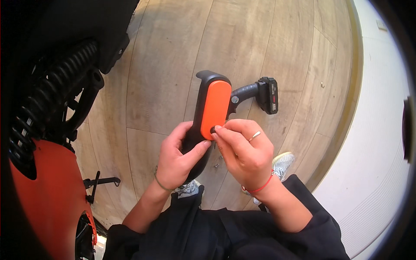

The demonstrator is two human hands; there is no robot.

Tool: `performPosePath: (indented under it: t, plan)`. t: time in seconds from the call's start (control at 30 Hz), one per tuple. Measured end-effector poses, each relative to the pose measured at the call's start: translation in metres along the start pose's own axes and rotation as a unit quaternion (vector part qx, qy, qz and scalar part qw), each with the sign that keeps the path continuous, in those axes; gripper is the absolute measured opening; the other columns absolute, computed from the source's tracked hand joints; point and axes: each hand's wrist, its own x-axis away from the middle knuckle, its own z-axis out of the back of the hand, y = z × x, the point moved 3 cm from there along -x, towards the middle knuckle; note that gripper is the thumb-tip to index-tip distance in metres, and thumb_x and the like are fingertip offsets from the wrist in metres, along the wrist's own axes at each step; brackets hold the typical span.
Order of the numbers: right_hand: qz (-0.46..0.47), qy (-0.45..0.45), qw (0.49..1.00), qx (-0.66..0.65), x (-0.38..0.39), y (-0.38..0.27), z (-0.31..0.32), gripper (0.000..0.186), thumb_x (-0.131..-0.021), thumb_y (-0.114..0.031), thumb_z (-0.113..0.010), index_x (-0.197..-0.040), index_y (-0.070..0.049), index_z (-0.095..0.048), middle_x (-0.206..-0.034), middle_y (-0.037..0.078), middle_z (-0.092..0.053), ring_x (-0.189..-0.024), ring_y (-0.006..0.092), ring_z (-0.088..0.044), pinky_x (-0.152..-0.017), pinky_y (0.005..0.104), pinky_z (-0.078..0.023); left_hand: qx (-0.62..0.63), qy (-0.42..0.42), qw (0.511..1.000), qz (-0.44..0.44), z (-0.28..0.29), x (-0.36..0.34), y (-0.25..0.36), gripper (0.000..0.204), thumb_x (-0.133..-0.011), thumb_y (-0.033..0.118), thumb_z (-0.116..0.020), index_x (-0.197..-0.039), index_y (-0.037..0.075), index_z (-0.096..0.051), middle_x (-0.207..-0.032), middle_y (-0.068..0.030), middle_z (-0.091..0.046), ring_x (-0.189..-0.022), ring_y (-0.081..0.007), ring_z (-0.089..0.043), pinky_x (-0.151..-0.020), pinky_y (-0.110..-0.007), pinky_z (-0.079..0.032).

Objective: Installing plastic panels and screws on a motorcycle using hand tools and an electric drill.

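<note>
My left hand (pixel 178 159) grips a long black plastic part with a rounded orange panel (pixel 216 104) along its face, thumb pressed near the panel's lower end. At that same end, my right hand (pixel 250 152) pinches a small dark round piece (pixel 212 129) between thumb and fingertips, against or just over the orange surface. Whether it is a plug or a screw head cannot be made out. Beyond the part, a cordless power tool (pixel 246 92) lies on the floor with its black battery (pixel 268 95) to the right; its front end is hidden behind the part.
On the left stands a vehicle with a black coil spring (pixel 52 86), an orange body panel (pixel 50 186) and a black kickstand-like lever (pixel 104 180). A few small metal bits (pixel 218 164) lie on the wooden floor (pixel 169 65) below my hands. A white wall (pixel 368 143) curves along the right.
</note>
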Motion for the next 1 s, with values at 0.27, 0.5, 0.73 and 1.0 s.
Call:
performPosePath:
  t: [0.27, 0.5, 0.73, 1.0]
  plan:
    - [-0.054, 0.023, 0.997, -0.048, 0.005, -0.003, -0.005, 0.018, -0.069, 0.003, -0.069, -0.085, 0.0, -0.061, -0.082, 0.01, -0.059, -0.069, 0.0234, -0.06, -0.059, 0.031, -0.049, -0.005, 0.01, 1.0, -0.006, 0.001, 0.001, 0.003, 0.031, -0.082, 0.001, -0.061, -0.11, -0.004, -0.052, -0.101, -0.006, -0.061, -0.091, -0.0086, -0.056, -0.079, -0.023, -0.045]
    - [-0.105, 0.0, 0.993, -0.058, 0.006, 0.005, -0.007, 0.021, -0.07, 0.003, -0.068, -0.087, -0.001, -0.058, -0.085, 0.009, -0.058, -0.067, 0.0194, -0.061, -0.059, 0.0284, -0.05, -0.118, 0.015, 0.993, -0.023, 0.003, 0.002, -0.003, 0.031, -0.081, -0.001, -0.06, -0.111, -0.003, -0.052, -0.102, -0.0064, -0.059, -0.09, -0.0103, -0.056, -0.08, -0.024, -0.044]
    - [-0.184, -0.013, 0.975, -0.127, 0.011, 0.013, -0.003, 0.019, -0.073, 0.005, -0.063, -0.091, 0.0, -0.056, -0.086, 0.008, -0.059, -0.072, 0.0155, -0.063, -0.064, 0.0261, -0.052, -0.254, 0.059, 0.96, -0.103, 0.006, -0.003, 0.0, 0.033, -0.076, 0.005, -0.064, -0.107, 0.001, -0.056, -0.096, -0.0136, -0.059, -0.083, -0.0242, -0.06, -0.073, -0.031, -0.046]
    - [-0.382, -0.041, 0.76, -0.523, 0.008, 0.008, 0.006, 0.02, -0.086, 0.002, -0.055, -0.105, 0.003, -0.053, -0.097, 0.008, -0.059, -0.088, 0.0146, -0.06, -0.08, 0.0288, -0.051, -0.305, 0.162, 0.936, -0.071, 0.078, -0.042, -0.047, 0.03, -0.077, 0.012, -0.063, -0.104, 0.0, -0.057, -0.086, -0.0126, -0.061, -0.077, -0.0248, -0.059, -0.071, -0.031, -0.046]
